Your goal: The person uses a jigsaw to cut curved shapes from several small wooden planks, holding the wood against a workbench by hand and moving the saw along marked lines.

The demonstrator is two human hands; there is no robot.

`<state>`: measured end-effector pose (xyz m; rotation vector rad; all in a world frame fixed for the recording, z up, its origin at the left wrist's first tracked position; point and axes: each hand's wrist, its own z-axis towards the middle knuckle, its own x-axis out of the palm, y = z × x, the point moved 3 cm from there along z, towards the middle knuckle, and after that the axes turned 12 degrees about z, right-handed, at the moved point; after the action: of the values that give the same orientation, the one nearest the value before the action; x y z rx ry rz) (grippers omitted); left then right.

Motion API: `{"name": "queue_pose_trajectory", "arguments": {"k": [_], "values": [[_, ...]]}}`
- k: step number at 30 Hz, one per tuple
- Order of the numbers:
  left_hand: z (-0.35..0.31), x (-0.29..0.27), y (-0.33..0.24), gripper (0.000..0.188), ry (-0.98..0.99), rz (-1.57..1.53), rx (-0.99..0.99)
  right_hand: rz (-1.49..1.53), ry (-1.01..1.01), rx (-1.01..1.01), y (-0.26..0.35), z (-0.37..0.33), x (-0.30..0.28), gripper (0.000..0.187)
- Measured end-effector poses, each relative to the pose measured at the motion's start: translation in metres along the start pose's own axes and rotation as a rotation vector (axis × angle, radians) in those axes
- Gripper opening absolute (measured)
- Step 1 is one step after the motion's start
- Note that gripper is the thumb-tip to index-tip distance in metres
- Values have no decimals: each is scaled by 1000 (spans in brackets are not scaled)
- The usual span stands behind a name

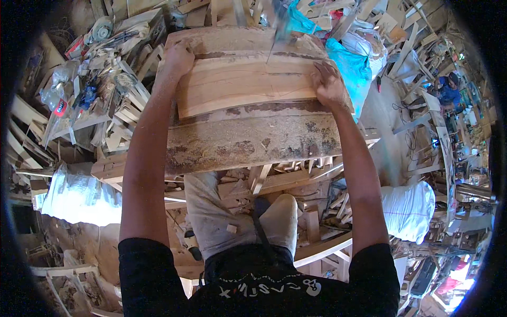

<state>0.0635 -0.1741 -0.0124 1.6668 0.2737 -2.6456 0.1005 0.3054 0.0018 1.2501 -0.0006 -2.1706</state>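
A pale wooden board (248, 84) with curved pencil lines lies flat on a worn, sawdust-covered wooden work table (237, 142). My left hand (179, 59) is closed over the board's left end near its far corner, fingers curled. At the right end, my right hand (328, 84) grips the board with bent fingers. Between my hands, at the board's far edge, a thin dark saw blade (270, 53) comes down below a blurred blue-grey part (282, 26). Whether the blade has entered the wood I cannot tell.
Wood offcuts (132, 100) pile up on the left, with a clear plastic bottle (54, 98) and an angle grinder (100, 29). A turquoise bag (351, 71) stands against the table's right side. White sacks (409, 211) lie lower down. Another person (450, 90) is far right.
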Motion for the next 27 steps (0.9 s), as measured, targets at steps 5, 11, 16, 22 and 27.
{"name": "queue_pose_trajectory", "arguments": {"k": [5,11,16,22,27], "values": [[-2,0,-2,37,-100,-38,3,-12,-17,-29,-6,0,3,45],[-1,-7,-16,43,20,-1,-52,-44,-11,-5,-13,-2,0,45],[2,-2,4,39,-111,53,15,9,-24,-15,0,5,4,45],[6,12,-10,37,-91,-99,1,-127,40,-114,-10,3,-2,44],[18,22,11,40,-77,-89,18,-33,-63,-43,-13,8,9,42]]}}
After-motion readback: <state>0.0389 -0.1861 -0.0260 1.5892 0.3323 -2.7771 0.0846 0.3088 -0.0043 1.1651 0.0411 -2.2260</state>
